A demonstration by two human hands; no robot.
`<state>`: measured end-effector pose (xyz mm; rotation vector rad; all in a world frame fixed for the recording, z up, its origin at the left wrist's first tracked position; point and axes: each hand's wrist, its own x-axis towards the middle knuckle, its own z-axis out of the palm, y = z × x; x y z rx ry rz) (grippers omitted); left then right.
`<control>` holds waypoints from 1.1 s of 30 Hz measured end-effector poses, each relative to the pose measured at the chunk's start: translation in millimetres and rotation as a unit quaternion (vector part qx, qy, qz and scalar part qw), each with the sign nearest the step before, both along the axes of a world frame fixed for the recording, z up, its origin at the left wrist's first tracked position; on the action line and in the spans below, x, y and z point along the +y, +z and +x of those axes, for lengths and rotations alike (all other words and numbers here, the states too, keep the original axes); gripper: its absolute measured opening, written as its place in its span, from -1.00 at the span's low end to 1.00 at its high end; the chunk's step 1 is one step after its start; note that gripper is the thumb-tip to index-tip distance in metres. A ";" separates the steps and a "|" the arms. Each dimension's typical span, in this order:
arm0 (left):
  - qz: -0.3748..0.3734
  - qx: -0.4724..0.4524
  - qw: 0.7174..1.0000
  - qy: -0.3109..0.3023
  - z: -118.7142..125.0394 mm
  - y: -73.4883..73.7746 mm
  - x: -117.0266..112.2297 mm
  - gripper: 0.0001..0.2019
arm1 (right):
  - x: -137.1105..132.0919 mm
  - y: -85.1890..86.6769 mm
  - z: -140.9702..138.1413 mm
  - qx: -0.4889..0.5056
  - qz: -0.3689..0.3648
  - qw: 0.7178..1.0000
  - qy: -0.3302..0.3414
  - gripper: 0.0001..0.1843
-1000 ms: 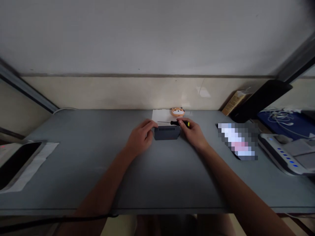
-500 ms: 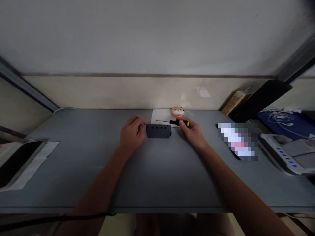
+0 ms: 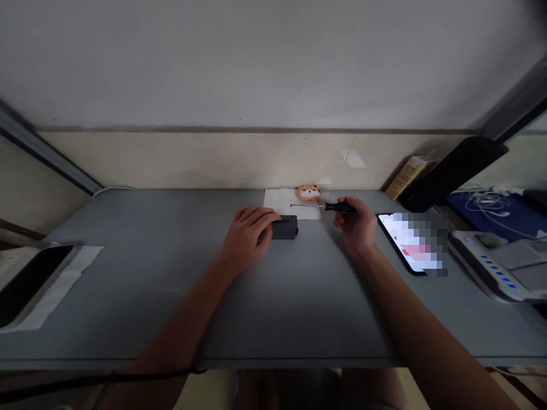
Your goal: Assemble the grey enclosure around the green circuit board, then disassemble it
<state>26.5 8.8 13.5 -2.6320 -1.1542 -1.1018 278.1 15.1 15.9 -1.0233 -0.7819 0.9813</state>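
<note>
Screwdriver (image 3: 322,206) level, tip leftward, in right hand (image 3: 356,225)

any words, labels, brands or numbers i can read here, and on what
None can be read.
Phone screen: pixelated, unreadable.
Dark box under the left hand: no label shows.
Screwdriver in the right hand: no marking legible.
Brown package by the wall: print too blurred.
Orange animal figure: a face only, no text.
</note>
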 end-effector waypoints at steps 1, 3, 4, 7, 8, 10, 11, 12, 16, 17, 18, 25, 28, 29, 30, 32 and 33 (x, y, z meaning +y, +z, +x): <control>0.002 0.001 1.000 -0.002 -0.1 -0.4 0.1 -0.70 | -0.5 1.3 1.2 0.010 0.008 1.000 -0.004 -0.75; 0.003 0.003 1.000 -0.010 0.6 -1.4 -0.2 -0.70 | -1.7 3.8 2.2 0.030 0.020 0.999 -0.005 -0.78; 0.005 0.003 1.000 -0.016 1.3 -1.8 -0.5 -0.70 | -2.4 4.9 2.0 0.038 0.023 0.999 -0.004 -0.80; 0.023 -0.001 0.999 -0.032 3.8 -2.6 -1.7 -0.71 | -3.9 7.1 0.4 0.049 0.027 0.998 0.001 -0.84; 0.031 -0.003 0.999 -0.035 4.5 -2.8 -1.9 -0.71 | -4.1 7.6 -0.2 0.051 0.028 0.998 0.003 -0.85; 0.040 -0.003 0.998 -0.039 5.5 -3.2 -2.1 -0.72 | -4.3 8.2 -0.7 0.055 0.027 0.998 0.002 -0.87; 0.039 0.000 0.998 -0.039 5.8 -3.5 -2.1 -0.72 | -4.2 8.2 -0.6 0.058 0.026 0.998 0.000 -0.88; 0.034 0.003 0.999 -0.037 6.0 -3.8 -2.0 -0.71 | -4.1 8.1 -0.2 0.059 0.025 0.998 -0.002 -0.88; 0.003 0.021 0.999 -0.024 5.6 -4.8 -2.3 -0.68 | -3.2 6.1 2.5 0.037 0.041 0.998 0.009 -0.84; -0.001 0.022 0.999 -0.025 5.3 -5.0 -2.5 -0.67 | -2.9 5.5 3.1 0.029 0.046 0.998 0.013 -0.83; -0.004 0.023 0.999 -0.027 5.1 -5.1 -2.8 -0.66 | -2.6 4.9 3.5 0.025 0.049 0.998 0.013 -0.82; 0.023 0.030 0.998 -0.052 5.4 -4.3 -2.7 -0.62 | -1.2 1.2 4.8 0.014 0.055 0.998 0.014 -0.81; 0.029 0.033 0.998 -0.052 5.0 -4.6 -2.4 -0.61 | -1.4 1.3 4.5 0.018 0.053 0.998 0.014 -0.80; 0.028 0.034 0.998 -0.051 4.8 -4.8 -2.3 -0.61 | -1.7 1.8 4.1 0.022 0.050 0.998 0.012 -0.80; 0.028 0.035 0.998 -0.050 4.5 -4.9 -2.2 -0.61 | -2.1 2.5 3.6 0.026 0.047 0.999 0.009 -0.80; 0.027 0.039 0.998 -0.050 4.1 -5.0 -1.9 -0.60 | -3.0 4.5 2.3 0.035 0.040 0.999 0.004 -0.80; 0.025 0.043 0.998 -0.050 4.1 -4.9 -1.8 -0.60 | -3.4 5.5 1.7 0.039 0.037 0.999 0.001 -0.80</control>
